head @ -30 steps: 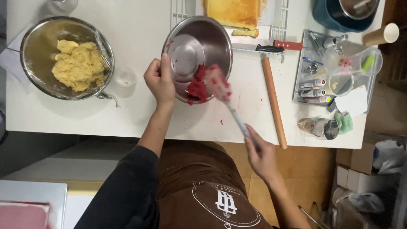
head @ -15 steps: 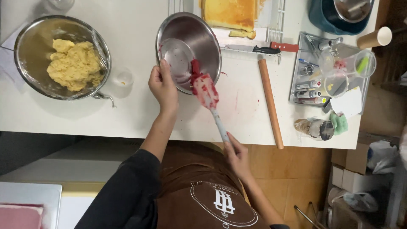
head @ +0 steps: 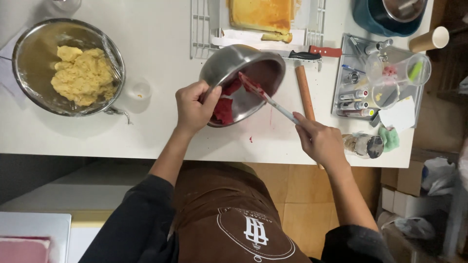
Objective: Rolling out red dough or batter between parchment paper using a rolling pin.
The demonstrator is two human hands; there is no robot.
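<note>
My left hand (head: 192,108) grips the near rim of a steel mixing bowl (head: 233,65) and tilts it up on its side, its mouth facing right. Lumps of red dough (head: 224,109) cling to the bowl's lower inside. My right hand (head: 319,141) holds the clear handle of a spatula (head: 267,97); its red-smeared blade reaches into the bowl against the inner wall.
A larger steel bowl of yellow dough (head: 83,75) sits at the left beside a small clear cup (head: 140,91). Behind stand a wire rack (head: 204,29) with sponge cake (head: 263,14), a knife (head: 312,52), a wooden rolling pin (head: 305,95) and a tray of small bottles (head: 363,92).
The bowl has gone from lying nearly flat to tilted up on its side. The spatula blade, earlier over the near rim, has moved inside the bowl, and red dough now sits low in it.
</note>
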